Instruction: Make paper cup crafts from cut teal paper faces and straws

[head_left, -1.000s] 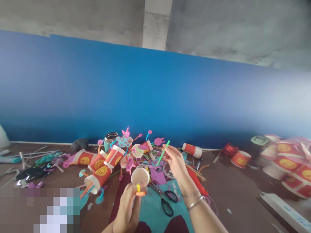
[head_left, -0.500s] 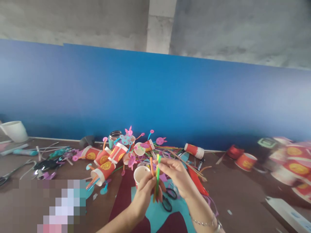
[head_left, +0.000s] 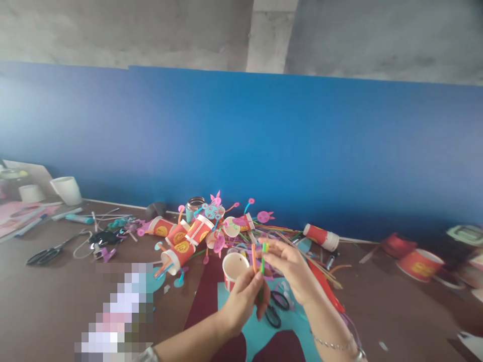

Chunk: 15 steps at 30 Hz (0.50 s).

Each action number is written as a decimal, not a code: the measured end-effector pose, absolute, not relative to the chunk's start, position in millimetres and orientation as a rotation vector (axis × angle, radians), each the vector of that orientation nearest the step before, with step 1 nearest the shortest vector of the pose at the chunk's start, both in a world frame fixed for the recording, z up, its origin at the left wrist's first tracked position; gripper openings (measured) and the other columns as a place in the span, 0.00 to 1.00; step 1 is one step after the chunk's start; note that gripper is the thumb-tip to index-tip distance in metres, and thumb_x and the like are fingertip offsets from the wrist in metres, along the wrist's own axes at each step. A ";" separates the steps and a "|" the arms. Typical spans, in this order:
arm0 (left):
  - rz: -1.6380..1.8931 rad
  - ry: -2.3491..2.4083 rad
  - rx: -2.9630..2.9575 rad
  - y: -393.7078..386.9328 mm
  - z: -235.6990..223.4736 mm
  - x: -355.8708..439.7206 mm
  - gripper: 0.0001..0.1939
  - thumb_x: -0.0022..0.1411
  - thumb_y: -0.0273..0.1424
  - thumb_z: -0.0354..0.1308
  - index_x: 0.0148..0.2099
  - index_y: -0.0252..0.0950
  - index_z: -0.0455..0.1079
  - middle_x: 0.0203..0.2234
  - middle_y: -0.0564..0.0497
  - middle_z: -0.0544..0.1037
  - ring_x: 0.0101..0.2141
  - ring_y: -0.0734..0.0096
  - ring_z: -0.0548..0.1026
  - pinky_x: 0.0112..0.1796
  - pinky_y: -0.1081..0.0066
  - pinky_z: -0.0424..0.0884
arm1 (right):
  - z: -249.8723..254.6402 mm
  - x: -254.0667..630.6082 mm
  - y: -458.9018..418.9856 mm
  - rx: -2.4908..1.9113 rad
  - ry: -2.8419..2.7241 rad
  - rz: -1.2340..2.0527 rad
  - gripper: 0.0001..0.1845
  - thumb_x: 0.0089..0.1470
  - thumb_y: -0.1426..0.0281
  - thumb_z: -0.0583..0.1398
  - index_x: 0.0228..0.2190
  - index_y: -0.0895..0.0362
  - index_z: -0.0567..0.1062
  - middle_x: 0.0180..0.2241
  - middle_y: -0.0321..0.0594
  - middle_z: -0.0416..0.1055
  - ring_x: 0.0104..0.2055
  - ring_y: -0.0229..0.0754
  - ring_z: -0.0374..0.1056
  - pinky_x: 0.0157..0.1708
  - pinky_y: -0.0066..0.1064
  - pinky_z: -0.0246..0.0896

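Observation:
My left hand (head_left: 243,299) and my right hand (head_left: 292,266) meet over the table, both pinched round a small bundle of straws (head_left: 260,259) in orange, yellow and green, held upright. An open paper cup (head_left: 234,269) with a red outside stands just behind my left hand. Black-handled scissors (head_left: 275,306) lie on a teal sheet (head_left: 290,322) under my hands. My right wrist wears a thin bracelet.
A heap of red paper cups (head_left: 184,236), coloured straws and paper cut-outs lies behind. A glue stick (head_left: 320,236) lies to the right, more red cups (head_left: 418,264) at far right. Other scissors (head_left: 49,254) and white cups (head_left: 66,188) sit at left. A blue wall runs behind.
My right hand has brought the green straw down to the straws in my left hand, and both now hold them together. The view has swung to the left.

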<state>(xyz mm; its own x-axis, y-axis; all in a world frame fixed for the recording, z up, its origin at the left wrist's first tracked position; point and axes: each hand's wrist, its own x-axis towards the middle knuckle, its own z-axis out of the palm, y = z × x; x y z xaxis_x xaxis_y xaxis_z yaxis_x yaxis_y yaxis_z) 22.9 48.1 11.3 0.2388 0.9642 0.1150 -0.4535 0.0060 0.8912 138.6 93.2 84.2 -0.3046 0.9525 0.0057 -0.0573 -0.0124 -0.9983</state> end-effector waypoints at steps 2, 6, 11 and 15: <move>1.224 0.637 1.023 47.5 12.2 23.0 0.22 0.60 0.48 0.50 0.42 0.32 0.63 0.13 0.59 0.66 0.09 0.83 0.59 0.11 0.80 0.49 | 85.7 140.1 93.1 -1.031 -1.412 1.491 0.19 0.37 0.62 0.68 0.33 0.59 0.77 0.26 0.42 0.76 0.27 0.42 0.71 0.27 0.30 0.63; 1.232 0.663 1.039 48.0 13.0 24.3 0.21 0.58 0.48 0.54 0.39 0.32 0.62 0.15 0.59 0.67 0.10 0.83 0.61 0.12 0.80 0.52 | 85.3 139.5 92.0 -1.046 -1.411 1.447 0.16 0.37 0.63 0.69 0.29 0.59 0.78 0.24 0.40 0.76 0.26 0.41 0.70 0.27 0.29 0.64; 1.273 0.687 1.041 49.2 13.5 25.7 0.23 0.56 0.50 0.53 0.36 0.32 0.63 0.21 0.52 0.74 0.14 0.78 0.69 0.17 0.78 0.61 | 83.2 137.6 92.2 -1.104 -1.389 1.416 0.15 0.34 0.63 0.69 0.26 0.59 0.78 0.21 0.39 0.75 0.23 0.43 0.70 0.24 0.31 0.64; 1.191 0.668 1.006 49.2 16.1 22.7 0.25 0.57 0.49 0.53 0.43 0.30 0.64 0.19 0.50 0.76 0.14 0.73 0.72 0.16 0.78 0.59 | 82.2 139.1 94.3 -1.093 -1.408 1.396 0.14 0.36 0.62 0.68 0.26 0.58 0.79 0.20 0.37 0.74 0.25 0.43 0.70 0.26 0.30 0.64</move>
